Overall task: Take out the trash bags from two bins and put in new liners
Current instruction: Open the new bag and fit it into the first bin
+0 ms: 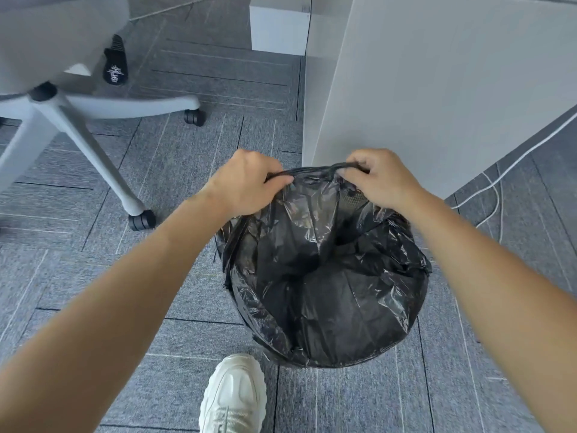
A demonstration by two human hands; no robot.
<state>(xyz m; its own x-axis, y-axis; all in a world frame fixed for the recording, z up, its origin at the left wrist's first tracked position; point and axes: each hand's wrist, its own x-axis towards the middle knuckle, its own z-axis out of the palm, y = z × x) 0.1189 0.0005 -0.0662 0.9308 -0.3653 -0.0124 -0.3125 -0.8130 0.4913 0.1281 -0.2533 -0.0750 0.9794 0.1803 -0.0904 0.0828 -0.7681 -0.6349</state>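
- My left grip (246, 182) is clenched on the far edge of the black liner (324, 276), pinching the plastic where it is gathered into a thin dark band.
- My right grip (379, 179) is clenched on the same band, a little further along the far edge, with the fingers curled over it.
- Between my two grips the band is pulled taut, raised above the far rim.
- The liner sits inside the round bin (354, 200), its mouth open and its crinkled plastic folded over the near and side rims; a patch of the bin's mesh wall shows just under my right grip.
- The bin stands on grey carpet (93, 276), close against a white panel (437, 89).
- A white shoe (232, 398) is on the floor just beside the bin's near side.
- An office chair base (78, 120) with castors stands well apart to the left.
- A white cable (496, 182) trails on the carpet by the panel.
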